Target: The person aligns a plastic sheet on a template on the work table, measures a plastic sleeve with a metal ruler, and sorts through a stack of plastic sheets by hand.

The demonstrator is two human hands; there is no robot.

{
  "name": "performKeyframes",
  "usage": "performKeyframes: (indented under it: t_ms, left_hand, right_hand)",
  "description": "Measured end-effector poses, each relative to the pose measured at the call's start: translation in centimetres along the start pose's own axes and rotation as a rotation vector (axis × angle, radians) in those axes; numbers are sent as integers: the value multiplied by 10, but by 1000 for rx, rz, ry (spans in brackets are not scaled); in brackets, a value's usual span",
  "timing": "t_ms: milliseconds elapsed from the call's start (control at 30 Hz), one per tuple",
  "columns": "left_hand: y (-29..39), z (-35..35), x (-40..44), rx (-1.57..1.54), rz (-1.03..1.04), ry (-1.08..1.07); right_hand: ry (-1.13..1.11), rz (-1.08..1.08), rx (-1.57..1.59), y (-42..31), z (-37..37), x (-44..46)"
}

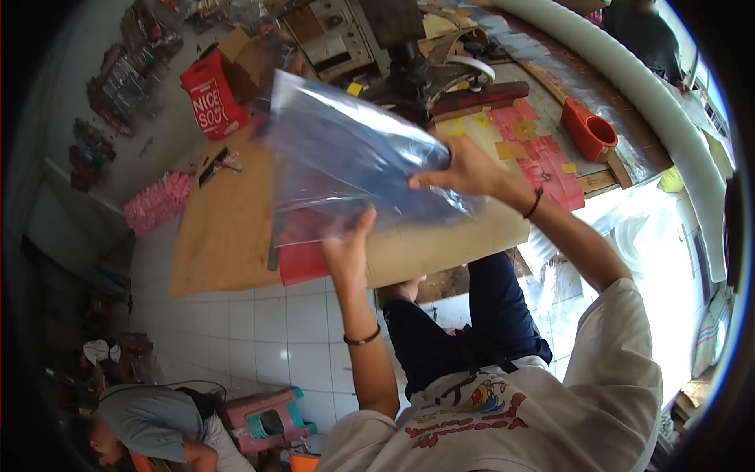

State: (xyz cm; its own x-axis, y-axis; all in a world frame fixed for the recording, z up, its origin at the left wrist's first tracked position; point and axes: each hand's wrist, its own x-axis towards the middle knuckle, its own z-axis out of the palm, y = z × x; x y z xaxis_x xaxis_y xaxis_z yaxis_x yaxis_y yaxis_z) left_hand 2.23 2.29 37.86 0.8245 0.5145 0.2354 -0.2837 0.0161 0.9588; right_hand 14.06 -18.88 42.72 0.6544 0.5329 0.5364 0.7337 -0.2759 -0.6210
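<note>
Above the work table, several clear plastic sheets [354, 157] are held up in both hands, shiny and partly see-through. My right hand [465, 168] grips their right edge, thumb on the near face and fingers behind. My left hand [350, 253] pinches the lower edge, its thumb pointing up; its other fingers are mostly hidden. Beneath the sheets lie a tan board [224, 228] and a red sheet [303, 264]. Glare and some motion blur hide where one sheet ends and another begins.
A machine [405, 67] stands at the table's back, near a red "NICE SO" bag [212, 98]. An orange-red holder [588, 132] sits at right, beside a long white roll [629, 71]. Pink material [160, 203] lies left. One person [157, 417] bends lower left; another [641, 39] is top right.
</note>
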Motion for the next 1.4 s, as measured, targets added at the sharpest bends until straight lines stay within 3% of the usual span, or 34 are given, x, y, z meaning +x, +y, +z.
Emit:
performKeyframes:
  t_ms: [67,133,300,367,400,533,633,767,867,900,933,1000,1100,1267,1333,1367,1400]
  left_hand:
    - [9,3,-6,-14,1,-10]
    - [33,-2,-9,-25,56,3]
    - [115,13,9,-106,389,-36]
    - [114,14,8,-91,365,-58]
    - [111,14,5,-91,359,-66]
    - [-7,-6,4,-37,-88,30]
    - [38,-4,10,-76,209,21]
    - [108,0,31,-112,505,-35]
    - [111,6,34,-135,516,-65]
    - [98,9,27,-156,428,-55]
    - [76,10,19,-180,345,-43]
    - [3,-9,19,-18,197,-18]
    - [22,-12,16,-35,147,2]
    - [103,-11,30,-5,284,-4]
    - [95,-7,36,-70,277,-25]
    - [91,-8,36,-100,283,-34]
    - [78,-8,33,-120,275,-55]
  right_hand:
    - [-77,110,-20,-9,-9,1]
    - [-27,-40,122,-24,-14,12]
    - [122,-292,-15,-98,-75,54]
    - [121,-329,-10,-103,-82,53]
    - [102,-239,-5,-91,-72,44]
    - [148,-14,30,-1,8,-13]
    - [48,-103,34,-42,-19,13]
    - [236,-483,-49,-98,-65,60]
    - [216,-411,-66,-99,-75,64]
    - [151,-308,-7,-88,-67,55]
    - [84,-209,50,-68,-51,39]
    - [237,-241,94,8,23,-7]
    - [23,5,45,-17,6,5]
    - [118,-279,-33,-79,-52,63]
    - [144,-331,63,-86,-56,64]
    - [118,-290,-121,-84,-57,57]
    - [143,-310,39,-68,-40,45]
